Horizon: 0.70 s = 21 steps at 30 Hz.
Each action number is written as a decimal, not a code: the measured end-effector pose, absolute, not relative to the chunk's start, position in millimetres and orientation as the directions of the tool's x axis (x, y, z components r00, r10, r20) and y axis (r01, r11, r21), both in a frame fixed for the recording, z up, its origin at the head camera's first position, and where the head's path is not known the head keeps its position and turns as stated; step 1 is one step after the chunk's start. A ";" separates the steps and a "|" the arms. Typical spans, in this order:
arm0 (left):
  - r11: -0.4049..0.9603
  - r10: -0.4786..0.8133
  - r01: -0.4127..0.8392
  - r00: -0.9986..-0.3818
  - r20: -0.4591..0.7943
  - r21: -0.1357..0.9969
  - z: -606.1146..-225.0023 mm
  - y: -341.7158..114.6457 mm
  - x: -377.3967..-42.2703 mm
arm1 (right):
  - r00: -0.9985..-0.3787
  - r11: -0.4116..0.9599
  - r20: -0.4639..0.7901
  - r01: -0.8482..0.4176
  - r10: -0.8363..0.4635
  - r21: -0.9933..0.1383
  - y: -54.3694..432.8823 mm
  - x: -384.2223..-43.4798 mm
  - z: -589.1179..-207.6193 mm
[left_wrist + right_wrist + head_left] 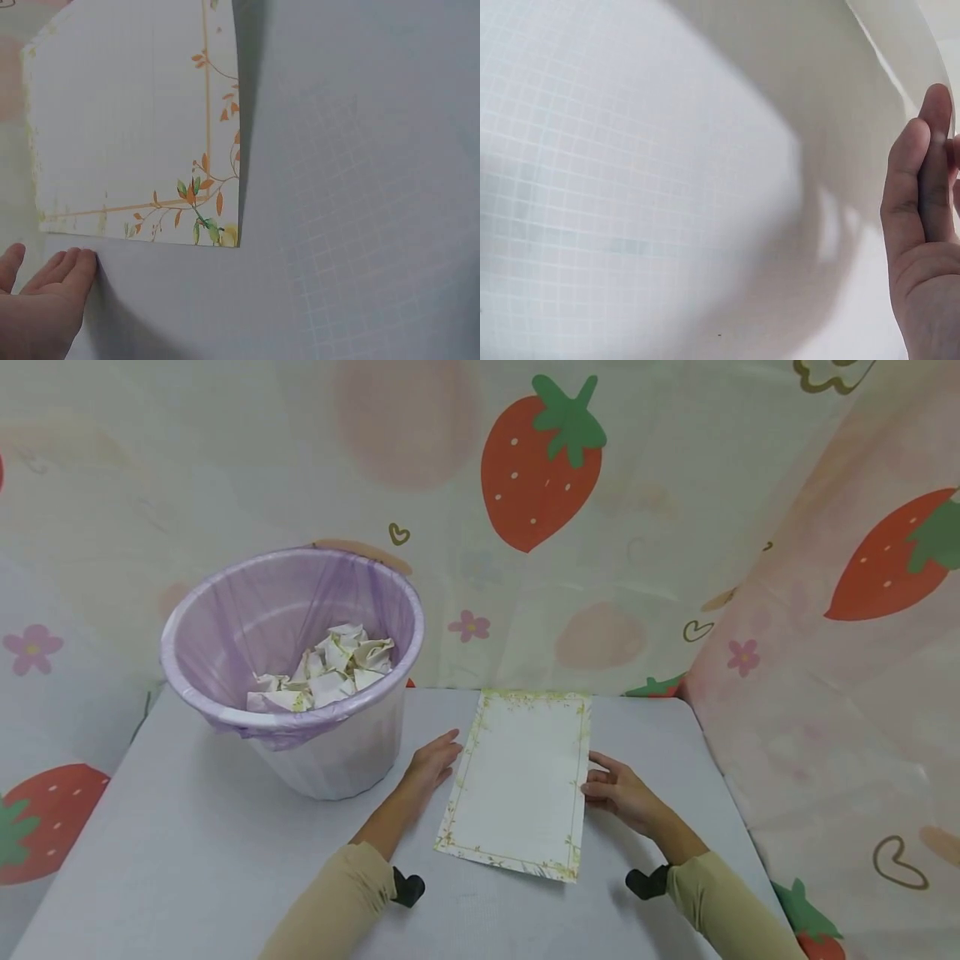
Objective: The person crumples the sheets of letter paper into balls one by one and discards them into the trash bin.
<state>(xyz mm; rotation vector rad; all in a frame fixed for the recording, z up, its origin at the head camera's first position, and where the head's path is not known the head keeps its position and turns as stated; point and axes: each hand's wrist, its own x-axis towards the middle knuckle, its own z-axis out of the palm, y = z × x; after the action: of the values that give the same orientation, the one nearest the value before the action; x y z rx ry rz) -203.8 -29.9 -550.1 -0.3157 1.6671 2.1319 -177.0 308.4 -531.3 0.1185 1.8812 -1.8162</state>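
Note:
A white sheet of paper [521, 777] with a gold and green leafy border stands out in the middle of the head view, its near edge slightly raised over the table. My right hand [621, 793] pinches the sheet's right edge between thumb and fingers. In the right wrist view, the fingers [911, 202] are at the pale edge of the sheet, which is partly cut off by the frame. On the other side, my left hand [431, 764] has its fingers extended close beside the left edge. The left wrist view shows these fingertips [84, 262] just off a corner of the paper [127, 112].
A white bin [330, 764] lined with a thin purple bag [247, 602] stands left of the left hand. Several crumpled papers [337, 664] lie inside it. The white-covered table [187, 860] meets a strawberry-printed cloth [675, 527] behind and at the right.

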 end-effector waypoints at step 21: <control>-0.073 0.056 -0.397 -0.918 -0.393 0.915 -556.8 -34.8 -201.1 | -0.848 0.074 -0.359 0.359 -0.390 -0.930 312.1 -174.2 -528.6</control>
<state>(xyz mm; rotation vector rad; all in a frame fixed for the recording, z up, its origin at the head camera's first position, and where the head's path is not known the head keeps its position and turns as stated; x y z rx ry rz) -201.1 -34.8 -556.8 -0.3679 1.8958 2.0639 -174.2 312.1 -528.6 -0.0300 1.8254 -1.8284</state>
